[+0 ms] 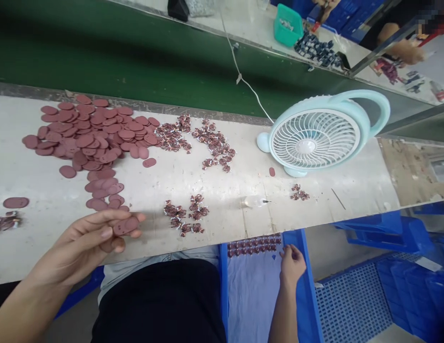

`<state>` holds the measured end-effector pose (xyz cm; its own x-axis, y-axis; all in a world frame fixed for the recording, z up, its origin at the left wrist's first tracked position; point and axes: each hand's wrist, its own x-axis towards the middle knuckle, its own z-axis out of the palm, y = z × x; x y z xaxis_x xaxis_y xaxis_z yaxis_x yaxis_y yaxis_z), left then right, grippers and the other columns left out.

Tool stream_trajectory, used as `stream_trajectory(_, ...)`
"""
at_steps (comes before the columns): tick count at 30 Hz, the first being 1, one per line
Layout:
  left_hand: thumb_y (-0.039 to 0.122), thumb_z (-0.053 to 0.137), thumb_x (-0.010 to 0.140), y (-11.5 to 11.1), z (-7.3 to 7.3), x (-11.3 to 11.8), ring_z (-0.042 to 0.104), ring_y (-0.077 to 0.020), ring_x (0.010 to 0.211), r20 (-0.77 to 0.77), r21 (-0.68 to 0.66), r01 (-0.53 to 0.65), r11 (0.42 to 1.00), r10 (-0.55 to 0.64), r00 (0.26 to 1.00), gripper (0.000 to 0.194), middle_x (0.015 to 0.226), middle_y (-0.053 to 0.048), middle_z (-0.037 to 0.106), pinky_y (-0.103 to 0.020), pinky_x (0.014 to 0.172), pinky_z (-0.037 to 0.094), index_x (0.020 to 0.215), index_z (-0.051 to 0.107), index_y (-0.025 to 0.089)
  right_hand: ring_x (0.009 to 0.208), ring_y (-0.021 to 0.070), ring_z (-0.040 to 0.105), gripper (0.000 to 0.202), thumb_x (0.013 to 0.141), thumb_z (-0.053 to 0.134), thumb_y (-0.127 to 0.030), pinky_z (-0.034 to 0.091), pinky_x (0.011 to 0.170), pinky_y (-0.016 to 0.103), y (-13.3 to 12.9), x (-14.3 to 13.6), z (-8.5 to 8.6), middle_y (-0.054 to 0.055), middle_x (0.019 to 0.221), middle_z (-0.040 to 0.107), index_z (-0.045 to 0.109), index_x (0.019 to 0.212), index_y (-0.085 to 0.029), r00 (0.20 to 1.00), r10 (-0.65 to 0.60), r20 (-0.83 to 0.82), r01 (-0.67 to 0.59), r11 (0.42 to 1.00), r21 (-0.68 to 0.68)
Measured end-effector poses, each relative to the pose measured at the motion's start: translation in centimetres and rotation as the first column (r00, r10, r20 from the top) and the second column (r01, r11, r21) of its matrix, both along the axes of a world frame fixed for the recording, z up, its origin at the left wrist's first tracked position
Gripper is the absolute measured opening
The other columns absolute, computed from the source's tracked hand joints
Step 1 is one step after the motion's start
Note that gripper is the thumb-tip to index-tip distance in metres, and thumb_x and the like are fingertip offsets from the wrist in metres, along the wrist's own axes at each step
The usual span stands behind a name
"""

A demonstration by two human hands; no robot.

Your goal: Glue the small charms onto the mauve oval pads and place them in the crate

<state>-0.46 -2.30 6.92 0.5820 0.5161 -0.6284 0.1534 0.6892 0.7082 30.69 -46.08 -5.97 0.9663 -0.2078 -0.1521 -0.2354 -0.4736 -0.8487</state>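
My left hand pinches reddish-brown oval discs over the table's front edge, just below a large pile of similar ovals. My right hand hangs over the right side of a blue tray, its fingers curled together; whether something small is between them I cannot make out. Inside that tray, rows of small brown figures lie on a pale cloth. Loose clusters of the same kind of figures rest on the table near its front edge, with more behind them.
A light-blue fan stands at the back right of the white table. A small clear bottle lies on its side near the middle. Beyond the green partition are a green basket and another person's hand. Blue crates stand at lower right.
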Motion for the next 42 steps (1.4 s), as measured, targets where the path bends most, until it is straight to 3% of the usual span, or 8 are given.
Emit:
stream_trajectory(3,0.026,0.084,0.083,-1.8,-0.4,0.0,0.079,-0.0245,0.089,0.064,-0.067,0.015,0.998,-0.011,0.998,0.020,0.116,-0.008,0.082,-0.019,0.055,0.052,0.103,0.083,0.025,0.063,0.0085,0.055,0.030,0.098,0.064,-0.048,0.048,0.053,0.020,4.3,-2.3,3.2,-0.004,0.080,0.058,0.064,0.101,-0.017,0.997,0.039,-0.063,-0.014,0.937,0.350)
stream_trajectory(8,0.022,0.080,0.086,-5.3,-0.5,2.3,0.080,-0.0247,0.096,0.193,-0.202,0.053,0.978,-0.013,0.981,0.023,0.121,-0.012,0.080,-0.019,0.064,0.058,0.109,0.082,0.021,0.049,0.0081,0.038,0.061,0.094,0.050,-0.073,0.025,0.028,0.015,13.6,-6.1,7.7,-0.005,0.067,0.044,0.070,0.104,-0.016,0.832,0.458,-0.314,-0.059,0.636,0.770)
stream_trajectory(13,0.021,0.082,0.086,-7.3,-0.3,4.2,0.080,-0.0246,0.100,0.313,-0.301,0.086,0.950,0.014,0.950,0.026,0.121,-0.015,0.080,-0.019,0.068,0.060,0.112,0.081,0.019,0.070,0.0098,0.059,0.053,0.095,0.065,-0.050,0.046,0.037,0.012,19.7,-2.7,8.3,0.001,0.089,0.060,0.054,0.135,-0.017,0.588,0.765,-0.263,0.380,0.025,0.925)
stream_trajectory(15,0.022,0.081,0.087,-7.7,-0.2,4.5,0.080,-0.0250,0.102,0.360,-0.314,0.111,0.943,0.010,0.933,0.024,0.122,-0.015,0.080,-0.020,0.070,0.061,0.111,0.081,0.019,0.063,0.0086,0.059,0.036,0.095,0.066,-0.039,0.048,0.038,0.012,20.7,-0.9,8.4,-0.003,0.080,0.059,0.056,0.124,-0.019,0.570,0.791,-0.220,0.418,-0.049,0.907)
stream_trajectory(20,0.024,0.082,0.087,-8.2,-0.2,4.7,0.078,-0.0251,0.107,0.383,-0.324,0.108,0.940,0.026,0.924,0.025,0.121,-0.014,0.080,-0.021,0.072,0.061,0.111,0.081,0.021,0.047,0.0105,0.057,0.038,0.093,0.060,-0.053,0.045,0.036,0.019,21.9,-2.8,11.7,-0.001,0.069,0.062,0.064,0.108,-0.018,0.612,0.759,-0.223,0.280,0.056,0.958)
stream_trajectory(23,0.027,0.083,0.086,-8.7,-0.3,5.0,0.078,-0.0248,0.109,0.389,-0.300,0.111,0.947,0.015,0.921,0.028,0.123,-0.014,0.079,-0.022,0.075,0.061,0.113,0.081,0.021,0.031,0.0089,0.041,0.035,0.089,0.062,-0.058,0.031,0.027,0.018,23.1,-7.6,14.8,-0.005,0.054,0.057,0.066,0.097,-0.024,0.795,0.569,-0.213,-0.067,0.431,0.900)
stream_trajectory(26,0.030,0.083,0.086,-9.1,-0.2,5.4,0.077,-0.0246,0.108,0.391,-0.263,0.121,0.957,-0.009,0.920,0.030,0.123,-0.014,0.079,-0.023,0.076,0.061,0.115,0.081,0.021,0.033,0.0138,0.046,0.020,0.085,0.065,-0.040,0.037,0.029,0.023,24.8,-12.0,16.3,-0.005,0.056,0.062,0.060,0.097,-0.026,0.883,0.468,0.023,-0.350,0.627,0.696)
stream_trajectory(42,0.033,0.082,0.086,-9.1,0.0,5.4,0.077,-0.0187,0.094,0.390,-0.229,0.106,0.968,-0.009,0.921,0.033,0.121,-0.013,0.080,-0.025,0.076,0.060,0.118,0.081,0.022,0.041,0.0191,0.056,0.014,0.077,0.069,-0.034,0.043,0.042,0.034,25.6,-14.7,15.1,-0.002,0.058,0.065,0.059,0.077,-0.024,0.760,0.526,0.381,-0.643,0.694,0.323)
